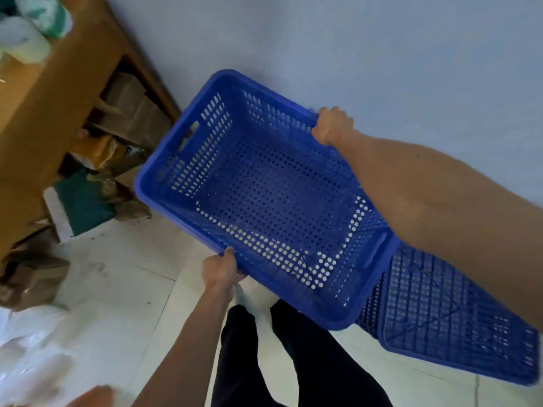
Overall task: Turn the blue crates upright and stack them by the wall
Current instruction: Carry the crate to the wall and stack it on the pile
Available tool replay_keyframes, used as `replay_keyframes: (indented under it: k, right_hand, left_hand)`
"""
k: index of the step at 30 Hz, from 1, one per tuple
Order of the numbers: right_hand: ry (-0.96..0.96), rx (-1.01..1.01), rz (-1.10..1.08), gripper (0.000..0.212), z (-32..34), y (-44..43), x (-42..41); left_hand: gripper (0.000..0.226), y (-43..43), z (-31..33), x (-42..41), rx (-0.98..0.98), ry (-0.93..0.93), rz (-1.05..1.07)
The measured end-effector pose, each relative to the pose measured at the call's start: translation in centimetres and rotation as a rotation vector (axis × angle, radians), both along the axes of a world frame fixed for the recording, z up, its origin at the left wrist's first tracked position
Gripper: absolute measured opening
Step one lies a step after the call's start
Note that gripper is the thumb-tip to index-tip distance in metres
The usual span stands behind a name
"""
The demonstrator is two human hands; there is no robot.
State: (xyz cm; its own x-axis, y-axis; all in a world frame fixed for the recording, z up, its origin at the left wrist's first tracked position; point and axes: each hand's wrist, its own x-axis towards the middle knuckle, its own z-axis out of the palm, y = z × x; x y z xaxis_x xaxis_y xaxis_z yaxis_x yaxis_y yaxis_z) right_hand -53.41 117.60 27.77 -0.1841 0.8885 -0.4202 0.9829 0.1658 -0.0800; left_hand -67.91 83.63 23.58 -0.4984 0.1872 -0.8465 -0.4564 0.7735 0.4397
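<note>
A blue perforated crate point(264, 198) hangs upright in the air in front of the pale wall point(382, 54), its open top facing me. My left hand point(221, 268) grips its near rim and my right hand point(333, 126) grips its far rim by the wall. A second blue crate point(449, 315) lies upside down on the floor at the lower right, its gridded bottom facing up. The held crate overlaps its left end.
A wooden table point(58, 92) stands at the left against the wall, with cardboard boxes point(129, 110) and a green packet point(82, 204) beneath it. White plastic bags point(32, 356) lie at the lower left. My dark-trousered legs point(282, 356) stand on the pale tiled floor point(132, 295).
</note>
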Motion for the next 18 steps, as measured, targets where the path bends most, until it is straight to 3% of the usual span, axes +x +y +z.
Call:
replay_keyframes:
  k: [12,18]
  right_hand:
    - [0.054,0.072,0.026,0.045,-2.6,8.7,-3.0]
    - [0.046,0.026,0.04,0.049,-5.4,10.2,-2.9]
  left_hand:
    - [0.023,5.5,-3.2,6.3,0.106,-0.205,0.111]
    - [0.027,6.8,-5.0,6.8,0.124,-0.181,0.074]
